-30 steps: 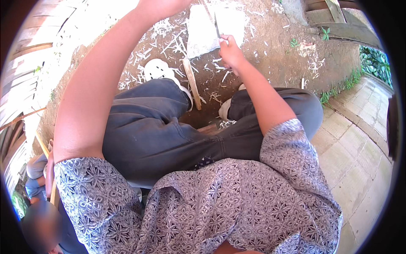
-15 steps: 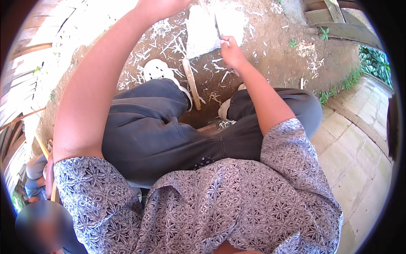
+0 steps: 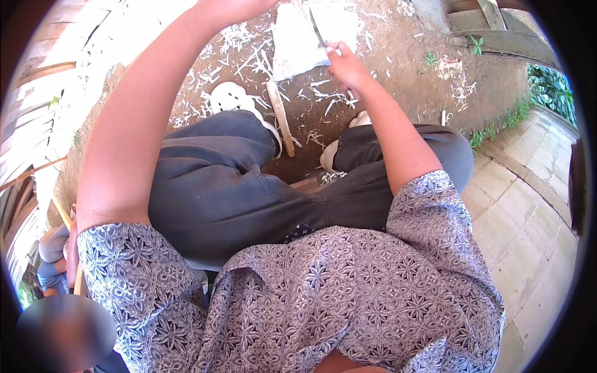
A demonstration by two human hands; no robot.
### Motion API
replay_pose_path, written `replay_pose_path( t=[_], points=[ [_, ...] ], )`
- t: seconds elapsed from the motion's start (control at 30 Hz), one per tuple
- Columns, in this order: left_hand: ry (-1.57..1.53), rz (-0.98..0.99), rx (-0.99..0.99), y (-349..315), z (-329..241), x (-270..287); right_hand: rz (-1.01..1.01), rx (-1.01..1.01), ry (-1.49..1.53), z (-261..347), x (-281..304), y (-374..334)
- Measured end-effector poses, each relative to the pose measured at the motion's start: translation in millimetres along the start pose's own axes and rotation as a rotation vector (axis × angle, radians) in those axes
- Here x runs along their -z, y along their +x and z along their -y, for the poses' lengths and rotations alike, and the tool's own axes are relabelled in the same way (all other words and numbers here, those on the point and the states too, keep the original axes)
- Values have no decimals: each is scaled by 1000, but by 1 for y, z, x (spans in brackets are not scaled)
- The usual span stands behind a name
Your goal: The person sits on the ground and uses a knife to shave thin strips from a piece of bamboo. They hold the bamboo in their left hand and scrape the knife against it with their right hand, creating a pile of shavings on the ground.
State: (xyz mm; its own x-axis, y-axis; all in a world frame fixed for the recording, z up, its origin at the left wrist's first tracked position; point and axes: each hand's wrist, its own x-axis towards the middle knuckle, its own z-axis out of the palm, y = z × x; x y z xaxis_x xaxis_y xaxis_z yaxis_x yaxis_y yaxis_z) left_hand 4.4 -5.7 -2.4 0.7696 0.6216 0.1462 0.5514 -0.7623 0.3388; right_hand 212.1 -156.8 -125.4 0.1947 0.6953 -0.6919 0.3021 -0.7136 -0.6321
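My right hand (image 3: 348,68) is closed round the handle of a knife (image 3: 317,28). Its narrow blade points up and slightly left, over a white sheet or sack (image 3: 292,53) on the ground. Below my fist the end of the handle shows. My left hand (image 3: 245,6) reaches to the upper edge of the picture, where its fingers are cut off. Between my left hand and the blade runs a thin pale strip (image 3: 299,7), close to the blade; whether my left hand grips it is out of sight.
Pale shavings (image 3: 249,65) litter the brown soil. A wooden stick (image 3: 280,118) leans between my white shoes (image 3: 233,97). Paving (image 3: 522,211) lies at the right, planks (image 3: 510,46) at the upper right. At the lower left sits another person (image 3: 53,267).
My right hand has shifted a little right and farther away, with the knife tilting more to the left. My left arm has moved only slightly.
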Motion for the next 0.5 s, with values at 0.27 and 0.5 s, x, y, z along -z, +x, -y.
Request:
replay_pose_path(
  t=[0.27, 0.5],
  points=[
    [29, -28, -53, 2, -5, 7, -216, 313, 58, -24, -24, 11],
    [14, -15, -62, 4, -4, 6, -182, 263, 74, 10, -1, 5]
  ],
)
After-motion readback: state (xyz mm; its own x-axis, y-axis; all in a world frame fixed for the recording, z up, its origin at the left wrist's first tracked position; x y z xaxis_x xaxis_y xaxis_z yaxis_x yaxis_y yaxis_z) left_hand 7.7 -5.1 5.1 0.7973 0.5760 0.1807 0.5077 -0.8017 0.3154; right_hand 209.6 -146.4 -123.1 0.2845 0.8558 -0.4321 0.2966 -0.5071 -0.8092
